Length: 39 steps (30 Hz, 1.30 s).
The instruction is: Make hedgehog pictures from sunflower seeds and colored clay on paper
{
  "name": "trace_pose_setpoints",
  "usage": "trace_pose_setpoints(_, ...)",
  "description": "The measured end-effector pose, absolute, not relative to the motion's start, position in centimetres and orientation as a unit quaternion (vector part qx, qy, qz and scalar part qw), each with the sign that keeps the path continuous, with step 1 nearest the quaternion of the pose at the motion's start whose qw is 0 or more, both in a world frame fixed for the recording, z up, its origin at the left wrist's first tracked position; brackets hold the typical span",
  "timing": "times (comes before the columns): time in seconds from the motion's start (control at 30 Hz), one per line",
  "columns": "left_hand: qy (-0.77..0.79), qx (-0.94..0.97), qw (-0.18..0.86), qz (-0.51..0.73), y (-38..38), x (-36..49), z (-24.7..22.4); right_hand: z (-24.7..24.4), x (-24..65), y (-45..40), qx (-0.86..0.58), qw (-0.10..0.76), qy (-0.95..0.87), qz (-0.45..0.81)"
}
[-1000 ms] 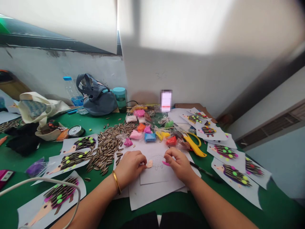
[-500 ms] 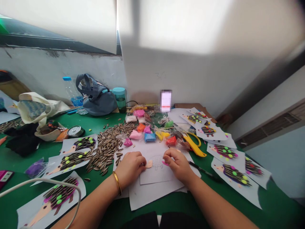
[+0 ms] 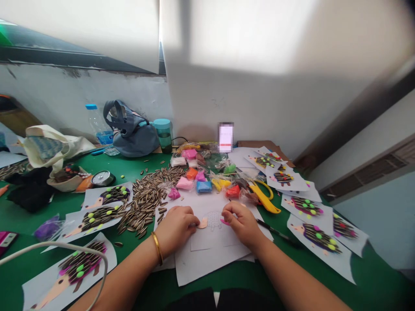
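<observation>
A sheet of white paper (image 3: pixel 207 245) lies in front of me, bearing a line drawing of a hedgehog (image 3: pixel 214 219) with a dotted body. Flat peach modelling clay (image 3: pixel 203 223) covers its head. My left hand (image 3: pixel 180 228) rests on the paper, its curled fingertips at the left edge of the peach clay; whether they hold anything is hidden. Between the thumb and fingers of my right hand (image 3: pixel 241 222) is a thin piece of pink modelling clay (image 3: pixel 224 222), beside the right edge of the drawn body. A dark pen (image 3: pixel 275 231) lies just right of that hand.
Sunflower seeds (image 3: pixel 145 198) are heaped left of the paper. Bagged clay, including a blue pack (image 3: pixel 204 186), lies behind it, with a yellow cutter (image 3: pixel 265 198) to the right. Finished hedgehog pictures (image 3: pixel 319 237) line both sides. A white cable (image 3: pixel 106 272) crosses at lower left.
My left wrist has shifted slightly to the left, while its fingertips stay by the peach clay. My right hand stays in place with the pink clay.
</observation>
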State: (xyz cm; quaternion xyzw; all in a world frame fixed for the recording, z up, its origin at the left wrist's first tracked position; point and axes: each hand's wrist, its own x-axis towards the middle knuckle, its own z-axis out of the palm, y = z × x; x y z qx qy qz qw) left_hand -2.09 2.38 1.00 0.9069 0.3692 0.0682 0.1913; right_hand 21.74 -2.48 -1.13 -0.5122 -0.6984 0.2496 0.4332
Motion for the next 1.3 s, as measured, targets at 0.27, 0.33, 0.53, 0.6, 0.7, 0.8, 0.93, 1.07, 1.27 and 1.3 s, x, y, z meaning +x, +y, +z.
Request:
trace_pose_setpoints(0.27,0.384,0.899,0.199,0.072,2.6,-2.3,1.5,-1.2,21.8,-2.4,-0.515,0.431,-0.701,0.241)
trace_pose_setpoints(0.33,0.357,0.912,0.194,0.053,2.6,-2.5,1.8,-1.3,21.8,-2.3,-0.515,0.431,-0.701,0.240)
trace_pose_setpoints(0.53,0.341,0.925,0.168,0.006,2.1,-2.4,2.2,-1.3,21.9,-2.2,-0.519,0.427,-0.696,0.251)
trace_pose_setpoints(0.6,0.344,0.924,0.165,0.006,2.0,-2.3,2.1,-1.4,21.8,-2.2,-0.523,0.422,-0.695,0.256)
trace_pose_setpoints(0.7,0.342,0.926,0.162,0.014,2.0,-2.4,2.0,-1.6,21.7,-2.2,-0.532,0.424,-0.680,0.273)
trace_pose_setpoints(0.8,0.342,0.925,0.163,0.030,2.2,-2.6,1.9,-1.8,21.7,-2.2,-0.537,0.440,-0.653,0.303)
trace_pose_setpoints(0.93,0.361,0.913,0.162,0.099,2.1,-2.4,1.7,-1.7,21.5,-2.4,-0.545,0.462,-0.587,0.380)
trace_pose_setpoints(1.07,0.366,0.882,0.145,0.259,0.9,-1.5,1.6,-1.2,20.6,-2.9,-0.515,0.487,-0.543,0.449)
trace_pose_setpoints(1.27,0.297,0.879,0.101,0.359,-0.7,-0.2,1.1,-0.8,18.3,-4.2,-0.454,0.431,-0.616,0.479)
trace_pose_setpoints(1.3,0.292,0.880,0.090,0.364,-0.8,-0.2,1.0,-0.7,18.1,-4.3,-0.452,0.420,-0.623,0.480)
